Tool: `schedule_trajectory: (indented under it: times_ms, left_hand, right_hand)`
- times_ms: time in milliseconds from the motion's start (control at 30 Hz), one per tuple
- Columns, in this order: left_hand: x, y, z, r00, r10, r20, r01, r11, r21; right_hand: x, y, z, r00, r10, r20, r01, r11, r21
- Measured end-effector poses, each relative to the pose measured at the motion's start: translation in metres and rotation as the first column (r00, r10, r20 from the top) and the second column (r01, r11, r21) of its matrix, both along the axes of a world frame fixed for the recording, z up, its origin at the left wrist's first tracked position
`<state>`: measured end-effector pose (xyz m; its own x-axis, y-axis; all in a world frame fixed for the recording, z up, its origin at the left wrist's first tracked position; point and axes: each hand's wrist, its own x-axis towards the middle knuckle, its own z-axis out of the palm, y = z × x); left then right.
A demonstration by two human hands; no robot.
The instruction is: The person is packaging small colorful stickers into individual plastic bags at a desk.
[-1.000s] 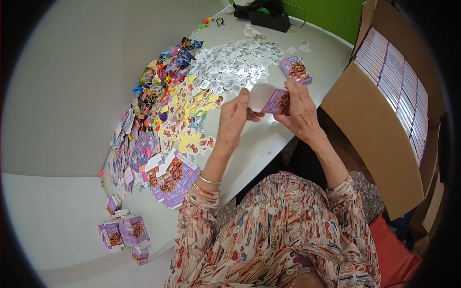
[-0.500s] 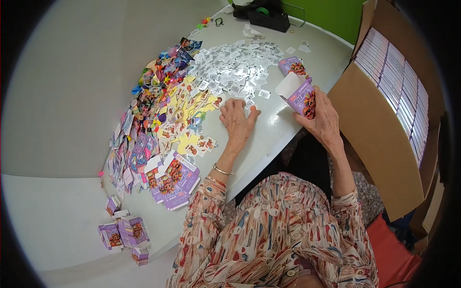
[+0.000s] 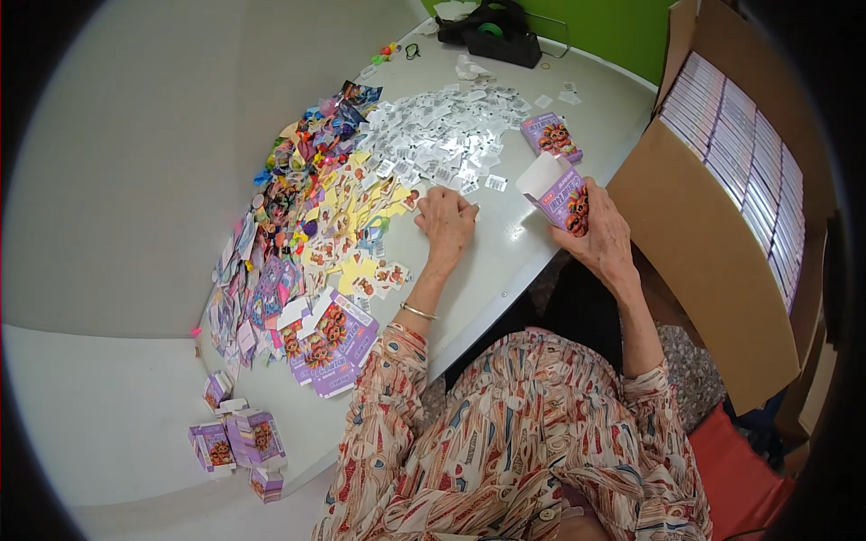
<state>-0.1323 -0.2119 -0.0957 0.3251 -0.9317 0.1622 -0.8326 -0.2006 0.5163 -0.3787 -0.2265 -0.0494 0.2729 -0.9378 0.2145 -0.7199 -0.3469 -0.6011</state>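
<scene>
My right hand [image 3: 604, 242] grips a small purple carton [image 3: 561, 197] with a cartoon picture; its white top flap stands up. Beyond it lies a closed purple carton [image 3: 550, 137] on the table. My left hand [image 3: 446, 225] rests on the tabletop with fingers curled in and thumb against them; what they pinch, if anything, I cannot make out. It is at the near edge of a heap of small white barcode labels [image 3: 442, 126]. Just left of it are yellow and white picture cards [image 3: 365, 203].
Colourful small toys and packets [image 3: 293, 180] are heaped along the left edge. Flattened purple cartons [image 3: 334, 347] lie nearer me, folded ones [image 3: 253, 437] at lower left. A black tape dispenser [image 3: 501, 43] stands at the back. At right, a cardboard box [image 3: 695, 243] holds packed rows of cartons.
My left hand's thumb and fingers have drawn together on the tabletop. My right hand and the carton have shifted slightly toward me, apart from the carton lying beyond.
</scene>
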Motion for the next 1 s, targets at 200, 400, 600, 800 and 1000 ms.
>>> schedule_trajectory:
  times_ms: [200, 400, 600, 800, 1000]
  left_hand:
    - [-0.009, -0.021, 0.004, 0.952, -0.224, -0.208, 0.184, 0.964, -0.192]
    - [-0.016, -0.051, 0.015, 0.941, -0.328, 0.085, 0.329, 0.944, 0.001]
    - [-0.017, -0.057, 0.013, 0.942, -0.323, 0.087, 0.322, 0.946, 0.025]
    - [0.003, -0.045, 0.005, 0.953, -0.301, 0.024, 0.302, 0.948, -0.098]
    - [0.017, -0.037, 0.037, 0.892, -0.277, -0.357, 0.263, 0.961, -0.089]
  right_hand:
    - [-0.01, -0.001, -0.012, 0.999, -0.014, 0.035, 0.018, 0.995, -0.103]
    - [-0.012, 0.003, 0.001, 0.999, -0.014, 0.03, 0.013, 1.0, 0.028]
    - [-0.014, 0.008, 0.004, 1.0, 0.001, 0.015, -0.001, 0.999, 0.032]
    - [-0.013, 0.009, 0.003, 0.998, 0.034, -0.061, -0.032, 0.999, 0.032]
    - [-0.011, 0.007, -0.005, 0.993, 0.054, -0.105, -0.051, 0.998, 0.023]
